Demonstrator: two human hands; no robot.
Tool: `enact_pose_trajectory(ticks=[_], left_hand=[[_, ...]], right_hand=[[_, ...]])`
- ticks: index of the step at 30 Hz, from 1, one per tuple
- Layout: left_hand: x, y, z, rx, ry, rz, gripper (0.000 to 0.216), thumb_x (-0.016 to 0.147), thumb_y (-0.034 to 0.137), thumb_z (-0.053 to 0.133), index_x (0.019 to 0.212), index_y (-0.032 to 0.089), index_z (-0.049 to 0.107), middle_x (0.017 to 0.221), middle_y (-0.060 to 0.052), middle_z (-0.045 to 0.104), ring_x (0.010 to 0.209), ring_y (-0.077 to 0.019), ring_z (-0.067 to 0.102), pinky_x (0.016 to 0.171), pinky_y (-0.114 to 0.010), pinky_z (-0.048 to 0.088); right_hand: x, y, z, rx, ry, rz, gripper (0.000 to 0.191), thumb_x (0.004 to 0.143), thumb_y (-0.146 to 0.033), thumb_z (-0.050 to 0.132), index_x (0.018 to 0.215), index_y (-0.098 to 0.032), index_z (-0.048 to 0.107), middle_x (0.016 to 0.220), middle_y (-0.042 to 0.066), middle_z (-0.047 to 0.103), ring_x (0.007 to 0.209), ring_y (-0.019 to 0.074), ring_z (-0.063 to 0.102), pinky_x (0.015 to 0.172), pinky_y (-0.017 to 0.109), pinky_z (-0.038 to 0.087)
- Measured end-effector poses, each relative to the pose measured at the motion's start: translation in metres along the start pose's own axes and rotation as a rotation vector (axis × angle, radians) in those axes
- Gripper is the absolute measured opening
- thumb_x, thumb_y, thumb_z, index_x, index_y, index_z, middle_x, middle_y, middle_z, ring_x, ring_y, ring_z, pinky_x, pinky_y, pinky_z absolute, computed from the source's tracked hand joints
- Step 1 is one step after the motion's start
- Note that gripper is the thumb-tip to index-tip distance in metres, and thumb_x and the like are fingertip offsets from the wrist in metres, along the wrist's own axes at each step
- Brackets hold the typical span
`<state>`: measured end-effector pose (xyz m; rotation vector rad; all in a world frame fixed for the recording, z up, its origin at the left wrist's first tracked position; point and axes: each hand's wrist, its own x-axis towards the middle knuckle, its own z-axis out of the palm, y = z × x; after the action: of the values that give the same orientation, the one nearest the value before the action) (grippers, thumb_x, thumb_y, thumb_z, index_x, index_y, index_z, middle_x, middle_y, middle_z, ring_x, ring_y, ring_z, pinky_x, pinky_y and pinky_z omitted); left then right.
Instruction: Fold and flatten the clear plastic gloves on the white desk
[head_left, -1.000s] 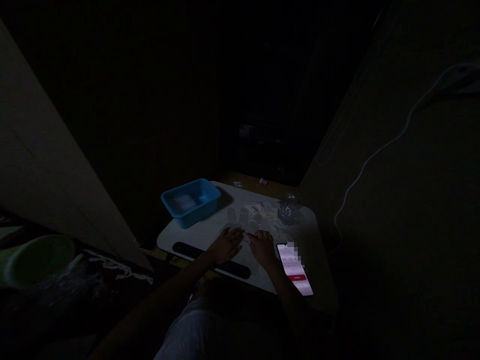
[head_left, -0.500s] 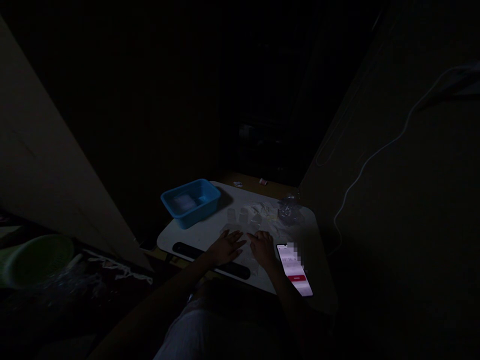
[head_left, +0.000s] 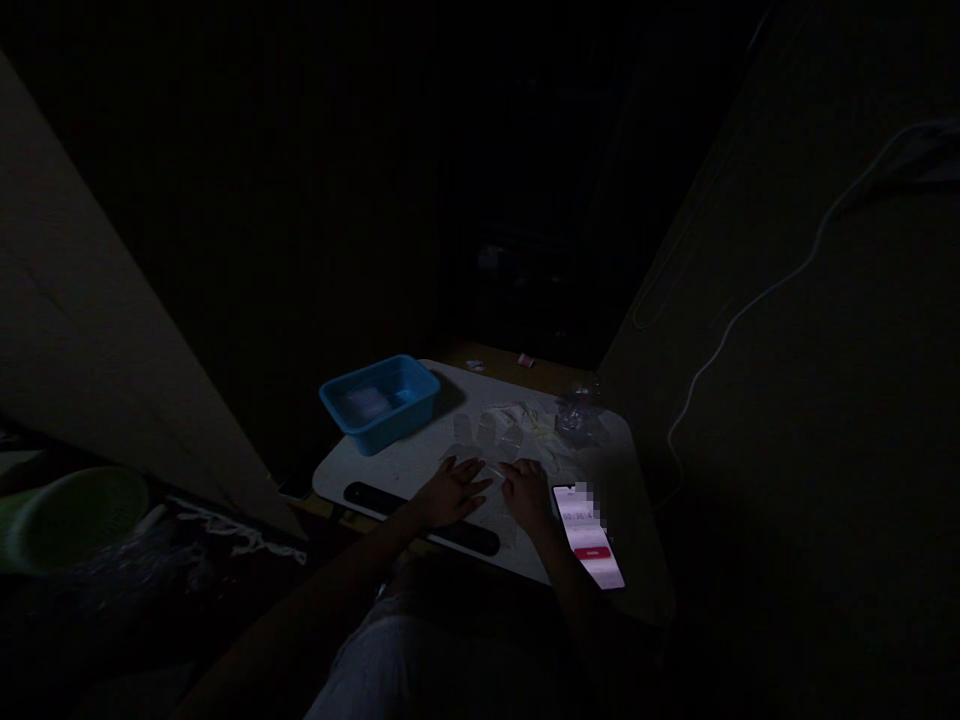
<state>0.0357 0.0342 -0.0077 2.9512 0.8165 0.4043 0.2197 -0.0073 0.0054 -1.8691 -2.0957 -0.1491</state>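
Table, white-topped and round-cornered, carries a light-blue rectangular plastic basin at its far left corner. Clear thin plastic sheet lies mid-table, under and just beyond both hands, tabs toward the far edge — long axis unclear. Left hand: fingers spread; right hand: index extended, grip unclear. Bright-screened phone, near right edge — lettering illegible.
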Motion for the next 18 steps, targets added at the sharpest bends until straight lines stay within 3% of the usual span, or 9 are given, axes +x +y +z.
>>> enact_pose_trajectory(ticks=[12,18], left_hand=[[-0.0009,0.0024,-0.0017,-0.005,0.011,0.0,0.042,0.086,0.04,0.031,0.125,0.028,0.036,0.135,-0.011,0.03,0.122,-0.0254,0.029,0.093,-0.05,0.022],[-0.0011,0.0037,-0.0032,0.009,0.017,0.0,0.041,0.085,0.041,0.032,0.124,0.028,0.037,0.133,-0.011,0.032,0.121,-0.0249,0.03,0.093,-0.05,0.021]], right_hand=[[-0.0007,0.0006,-0.0004,0.004,0.025,0.036,0.032,0.074,-0.016,0.044,0.103,-0.024,0.057,0.089,0.004,0.055,0.09,0.0179,0.042,0.084,0.032,0.028],[-0.004,-0.0052,-0.0074,0.0,0.021,-0.045,0.031,0.074,-0.02,0.048,0.102,-0.028,0.057,0.091,0.003,0.052,0.092,0.0184,0.039,0.082,0.033,0.027]])
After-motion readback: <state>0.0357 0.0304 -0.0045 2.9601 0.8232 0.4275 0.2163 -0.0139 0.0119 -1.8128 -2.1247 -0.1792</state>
